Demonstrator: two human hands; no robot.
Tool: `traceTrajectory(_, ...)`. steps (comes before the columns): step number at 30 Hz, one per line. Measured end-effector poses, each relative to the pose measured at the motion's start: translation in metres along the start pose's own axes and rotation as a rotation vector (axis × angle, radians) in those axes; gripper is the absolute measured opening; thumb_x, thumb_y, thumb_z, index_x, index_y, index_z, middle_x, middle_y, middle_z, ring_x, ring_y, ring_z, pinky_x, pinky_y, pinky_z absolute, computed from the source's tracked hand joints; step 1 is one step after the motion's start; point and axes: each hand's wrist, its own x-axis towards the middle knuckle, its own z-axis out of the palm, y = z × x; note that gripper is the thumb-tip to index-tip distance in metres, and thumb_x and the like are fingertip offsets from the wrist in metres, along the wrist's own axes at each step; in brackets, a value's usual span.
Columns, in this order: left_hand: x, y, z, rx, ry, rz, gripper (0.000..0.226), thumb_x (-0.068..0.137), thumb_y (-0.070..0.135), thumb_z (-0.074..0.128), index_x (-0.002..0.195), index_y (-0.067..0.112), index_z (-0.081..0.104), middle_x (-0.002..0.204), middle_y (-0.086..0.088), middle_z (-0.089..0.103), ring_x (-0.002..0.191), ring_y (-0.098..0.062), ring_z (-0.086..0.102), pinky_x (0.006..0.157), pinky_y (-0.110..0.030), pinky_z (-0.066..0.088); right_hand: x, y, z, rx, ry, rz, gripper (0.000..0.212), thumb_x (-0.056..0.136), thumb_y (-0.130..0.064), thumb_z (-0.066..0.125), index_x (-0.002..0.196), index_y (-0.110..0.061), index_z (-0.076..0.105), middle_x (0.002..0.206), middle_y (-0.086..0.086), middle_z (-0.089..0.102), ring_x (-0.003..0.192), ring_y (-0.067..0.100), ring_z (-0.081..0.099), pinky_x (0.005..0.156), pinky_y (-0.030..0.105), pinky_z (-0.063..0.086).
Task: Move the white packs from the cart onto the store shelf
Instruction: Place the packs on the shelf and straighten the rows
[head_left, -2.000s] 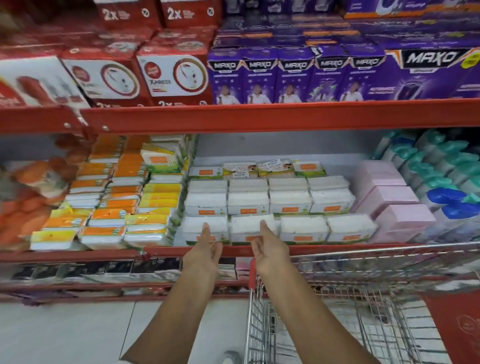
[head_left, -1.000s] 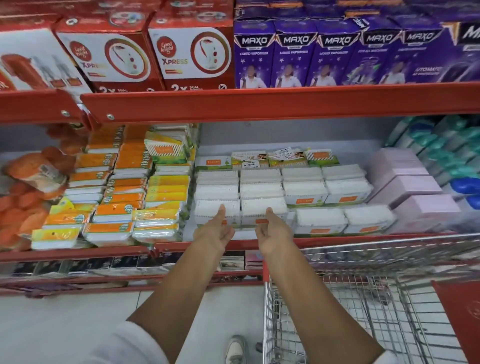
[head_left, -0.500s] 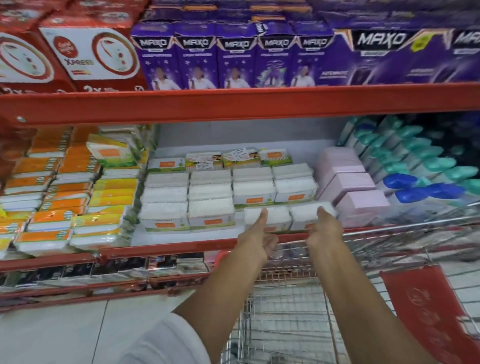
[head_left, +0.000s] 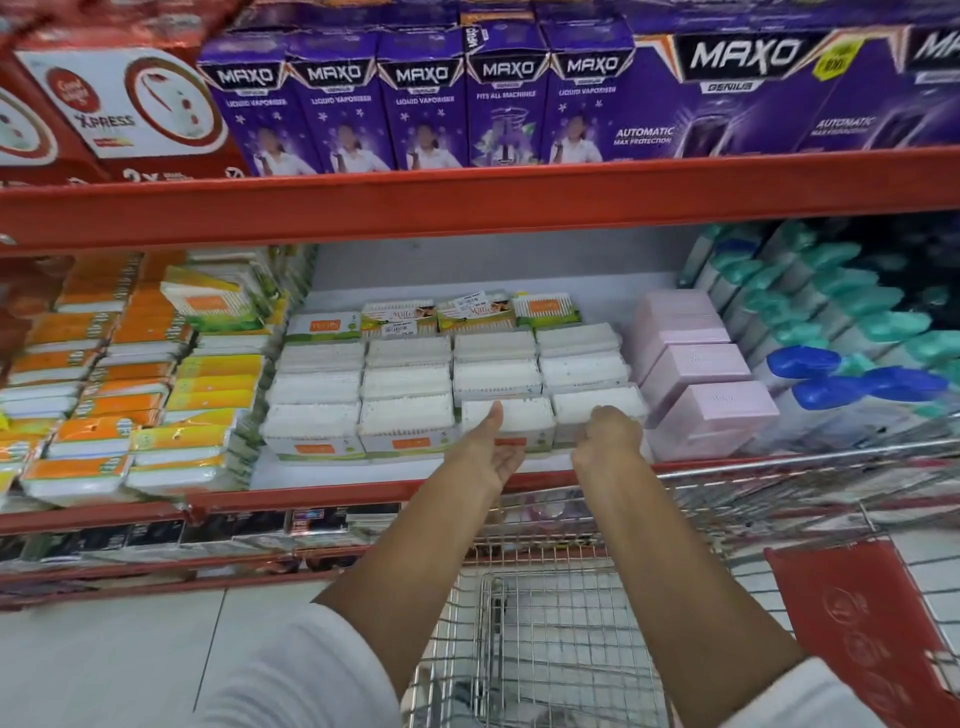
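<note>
Two bare arms reach over a wire cart toward a red-edged shelf stocked with white packs. The packs lie in four columns, several rows deep, their front row set back from the shelf lip, so a bare strip of white shelf floor shows ahead of the two left columns.

The left hand is open, thumb raised, fingers spread under the front face of the third front pack; its grip is loose and not closed on anything. The right hand is curled, knuckles up, against the near edge of the fourth front pack; whether its grip holds that pack cannot be told.

To the right, pink boxes sit just beside the last column, with blue and teal capped bottles packed beyond them. To the left, slanted stacks of orange and yellow packs press close to the first column. Green-labelled packs line the back row, with clear room above them to the underside of the upper shelf, which carries purple boxes and red-and-white boxes.

The cart's rim stands close against the shelf edge, under the right hand. Its basket looks mostly bare; blur hides the bottom. A red flap hangs at its right side.
</note>
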Motion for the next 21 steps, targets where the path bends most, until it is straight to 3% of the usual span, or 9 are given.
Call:
traceTrajectory(1, 0.0, 0.002, 0.0, 0.003, -0.001, 0.006, 0.059, 0.086, 0.034, 0.066, 0.131, 0.0, 0.047, 0.124, -0.026, 0.056, 0.1, -0.027, 0.061, 0.088, -0.03, 0.054, -0.006, -0.001, 0.001, -0.314, 0.045, -0.113, 0.036, 0.098, -0.016, 0.049, 0.132, -0.005, 0.048, 0.138, 0.007, 0.052, 0.128, 0.02, 0.05, 0.096, 0.02, 0.045)
traceTrajectory(3, 0.0, 0.005, 0.001, 0.01, -0.01, 0.014, 0.062, 0.087, 0.034, 0.065, 0.134, -0.001, 0.044, 0.13, -0.026, 0.053, 0.112, -0.029, 0.059, 0.093, -0.03, 0.052, -0.004, -0.001, 0.003, -0.366, 0.087, -0.204, 0.033, 0.098, -0.013, 0.05, 0.129, -0.004, 0.05, 0.136, 0.008, 0.053, 0.127, 0.022, 0.05, 0.102, 0.021, 0.041)
traceTrajectory(6, -0.002, 0.007, -0.001, 0.048, -0.029, 0.008, 0.064, 0.086, 0.038, 0.065, 0.134, 0.001, 0.044, 0.129, -0.025, 0.055, 0.112, -0.028, 0.06, 0.087, -0.029, 0.053, 0.001, -0.005, 0.006, 0.355, -0.071, 0.027, 0.036, 0.1, -0.008, 0.042, 0.135, 0.001, 0.045, 0.141, 0.016, 0.049, 0.094, 0.021, 0.055, 0.073, 0.016, 0.052)
traceTrajectory(9, -0.012, 0.012, -0.011, 0.16, -0.103, 0.013, 0.062, 0.082, 0.039, 0.07, 0.126, -0.001, 0.05, 0.122, -0.023, 0.059, 0.106, -0.026, 0.063, 0.079, -0.026, 0.057, -0.01, 0.012, 0.012, 0.52, -0.029, -0.108, 0.044, 0.094, -0.007, 0.053, 0.138, -0.004, 0.044, 0.14, 0.013, 0.052, 0.099, 0.018, 0.052, 0.083, 0.027, 0.049)
traceTrajectory(11, -0.02, 0.021, -0.027, 0.331, -0.14, 0.102, 0.057, 0.076, 0.034, 0.077, 0.112, -0.005, 0.059, 0.111, -0.019, 0.066, 0.094, -0.023, 0.069, 0.071, -0.023, 0.06, -0.021, 0.023, 0.024, 0.347, 0.053, -0.35, 0.058, 0.091, -0.007, 0.06, 0.144, -0.009, 0.035, 0.146, 0.009, 0.045, 0.123, 0.022, 0.051, 0.101, 0.031, 0.043)
traceTrajectory(13, -0.028, 0.036, -0.048, 0.603, -0.091, 0.337, 0.049, 0.07, 0.032, 0.082, 0.101, -0.002, 0.067, 0.096, -0.017, 0.073, 0.079, -0.019, 0.072, 0.064, -0.022, 0.06, -0.036, 0.029, 0.037, 0.027, 0.031, -0.621, 0.071, 0.091, -0.01, 0.062, 0.151, -0.012, 0.025, 0.156, 0.005, 0.03, 0.142, 0.022, 0.031, 0.117, 0.038, 0.03)
traceTrajectory(16, -0.031, 0.074, -0.088, 1.113, 0.106, 0.786, 0.052, 0.062, 0.047, 0.084, 0.097, 0.012, 0.068, 0.084, -0.003, 0.075, 0.073, -0.016, 0.07, 0.067, -0.029, 0.057, -0.046, 0.03, 0.063, -0.499, -0.237, -0.897, 0.079, 0.089, -0.017, 0.065, 0.153, -0.01, 0.019, 0.16, 0.005, 0.02, 0.148, 0.021, 0.016, 0.122, 0.036, 0.018)
traceTrajectory(19, -0.023, 0.114, -0.123, 1.541, 0.167, 0.979, 0.091, 0.048, 0.06, 0.084, 0.123, 0.016, 0.059, 0.121, -0.005, 0.065, 0.109, -0.022, 0.057, 0.091, -0.033, 0.046, -0.052, 0.022, 0.093, -1.015, -0.436, -0.983, 0.103, 0.082, -0.034, 0.072, 0.154, -0.009, 0.003, 0.163, 0.007, 0.003, 0.15, 0.022, 0.0, 0.121, 0.034, 0.012)
traceTrajectory(21, -0.013, 0.135, -0.14, 1.854, 0.153, 0.963, 0.119, 0.047, 0.064, 0.082, 0.144, 0.014, 0.036, 0.151, -0.011, 0.035, 0.138, -0.027, 0.03, 0.112, -0.036, 0.026, -0.052, 0.013, 0.11, -1.24, -0.435, -1.059, 0.117, 0.074, -0.039, 0.078, 0.154, -0.008, -0.002, 0.163, 0.009, -0.003, 0.15, 0.023, -0.004, 0.121, 0.032, 0.011)
